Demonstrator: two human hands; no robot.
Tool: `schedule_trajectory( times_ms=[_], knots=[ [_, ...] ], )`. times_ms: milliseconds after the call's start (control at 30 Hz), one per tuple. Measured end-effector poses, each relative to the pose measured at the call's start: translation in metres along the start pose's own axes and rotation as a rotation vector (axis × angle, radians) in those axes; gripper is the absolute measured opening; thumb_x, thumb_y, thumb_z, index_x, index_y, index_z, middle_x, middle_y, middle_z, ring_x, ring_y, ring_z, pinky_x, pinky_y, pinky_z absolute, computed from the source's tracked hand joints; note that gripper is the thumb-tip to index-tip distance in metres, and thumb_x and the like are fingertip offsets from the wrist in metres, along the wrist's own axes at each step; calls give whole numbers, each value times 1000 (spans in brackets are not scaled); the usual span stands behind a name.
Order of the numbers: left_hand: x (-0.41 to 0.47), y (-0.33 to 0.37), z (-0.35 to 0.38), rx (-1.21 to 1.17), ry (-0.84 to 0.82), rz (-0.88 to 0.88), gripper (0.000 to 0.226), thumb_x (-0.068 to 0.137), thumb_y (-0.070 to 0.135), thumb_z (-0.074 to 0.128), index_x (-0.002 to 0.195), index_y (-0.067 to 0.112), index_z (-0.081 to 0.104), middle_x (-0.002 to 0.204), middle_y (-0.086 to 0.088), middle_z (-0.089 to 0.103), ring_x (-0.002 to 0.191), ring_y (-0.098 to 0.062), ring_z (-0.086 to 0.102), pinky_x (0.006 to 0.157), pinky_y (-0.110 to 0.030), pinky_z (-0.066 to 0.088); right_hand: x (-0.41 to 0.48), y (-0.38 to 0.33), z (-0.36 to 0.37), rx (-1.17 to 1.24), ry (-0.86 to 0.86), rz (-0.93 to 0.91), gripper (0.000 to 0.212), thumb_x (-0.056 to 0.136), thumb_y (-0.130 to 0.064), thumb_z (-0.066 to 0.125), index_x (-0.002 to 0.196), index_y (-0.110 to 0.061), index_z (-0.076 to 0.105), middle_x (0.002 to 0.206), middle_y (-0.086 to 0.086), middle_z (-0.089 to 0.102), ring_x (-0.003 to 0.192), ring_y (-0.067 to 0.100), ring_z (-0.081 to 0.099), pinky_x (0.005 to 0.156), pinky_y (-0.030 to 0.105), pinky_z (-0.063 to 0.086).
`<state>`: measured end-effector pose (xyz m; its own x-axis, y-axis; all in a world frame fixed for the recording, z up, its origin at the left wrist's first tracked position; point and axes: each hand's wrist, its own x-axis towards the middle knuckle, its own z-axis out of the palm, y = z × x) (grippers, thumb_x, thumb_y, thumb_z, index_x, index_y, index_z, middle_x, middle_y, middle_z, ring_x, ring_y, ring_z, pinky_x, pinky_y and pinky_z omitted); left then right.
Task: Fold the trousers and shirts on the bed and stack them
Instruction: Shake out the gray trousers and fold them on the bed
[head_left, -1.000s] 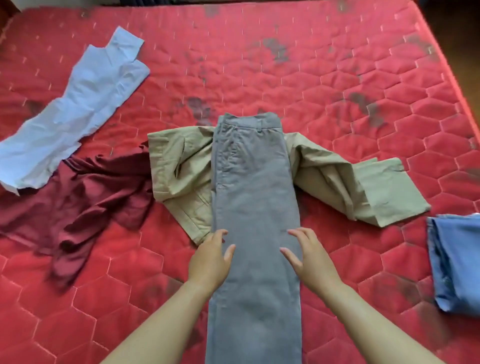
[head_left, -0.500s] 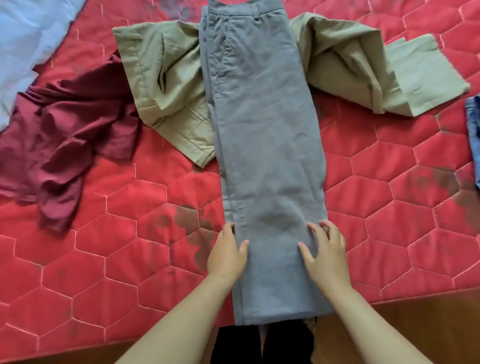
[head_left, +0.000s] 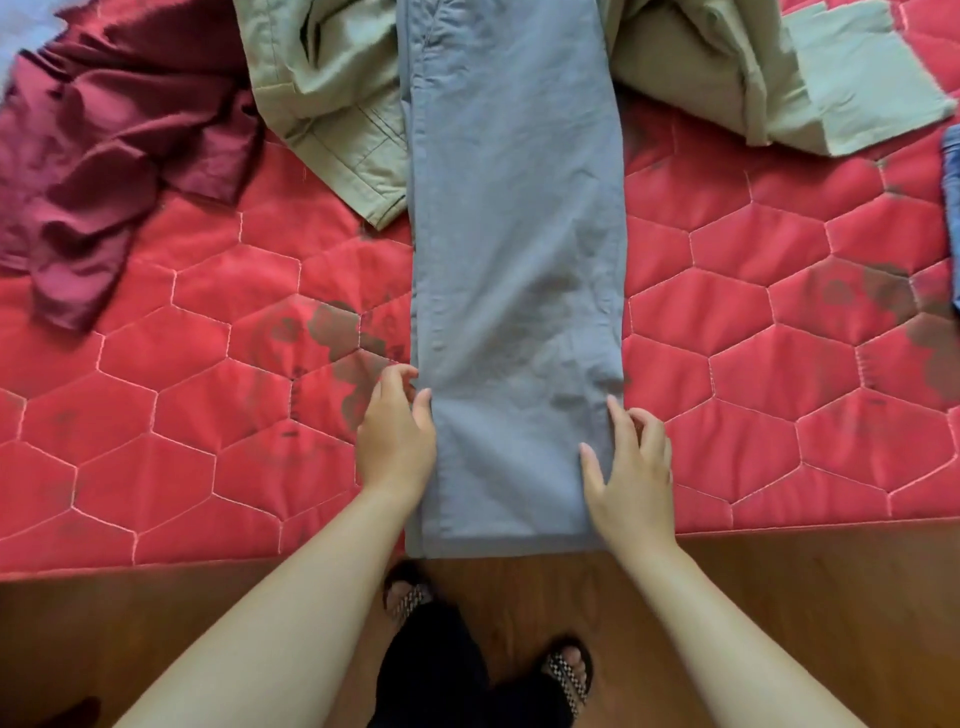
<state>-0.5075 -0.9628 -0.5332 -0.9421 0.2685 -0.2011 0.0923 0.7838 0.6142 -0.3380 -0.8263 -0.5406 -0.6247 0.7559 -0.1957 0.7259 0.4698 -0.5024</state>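
Near the bed (head_left: 208, 415) edge, the left hand (head_left: 397, 439) pinches the grey trousers (head_left: 514, 249) at their left side; the right hand (head_left: 631, 470) rests relaxed, spread fingers (head_left: 619, 423) on their right side.

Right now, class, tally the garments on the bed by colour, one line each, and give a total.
Grey trousers: 1
Khaki trousers: 1
Maroon garment: 1
Blue garment, right edge: 1
Pale blue garment, top-left corner: 1
Total: 5
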Motion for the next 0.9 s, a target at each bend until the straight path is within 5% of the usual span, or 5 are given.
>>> schedule_trajectory(
  times_ms=[233,400,633,900],
  knots=[
    [9,-40,0,36,177,73,17,91,14,51,107,15,57,105,-4,59,94,-26,55,69,-29,32,-7,9,28,21,187,-83,49,85,-23,61,131,-9,50,114,14,51,99,34,49,86,44,40],
    [-3,-57,8,15,209,309,31,92,24,40,104,9,65,101,-9,62,96,-28,55,82,-30,35,-7,8,37,34,301,-85,52,82,-36,51,130,-14,52,111,8,56,99,31,52,83,41,39],
    [4,-67,16,-16,268,419,19,81,34,66,92,20,61,86,6,57,80,-17,55,70,-27,38,-4,18,54,95,454,-266,51,83,-44,47,125,-18,54,105,-1,63,96,23,57,85,37,44],
    [-67,-76,-4,-36,99,337,14,80,17,69,87,8,62,99,-7,54,97,-24,53,88,-28,34,-48,9,39,257,217,-219,48,86,-16,60,131,-7,47,129,8,55,120,25,49,103,35,36]
  ],
)
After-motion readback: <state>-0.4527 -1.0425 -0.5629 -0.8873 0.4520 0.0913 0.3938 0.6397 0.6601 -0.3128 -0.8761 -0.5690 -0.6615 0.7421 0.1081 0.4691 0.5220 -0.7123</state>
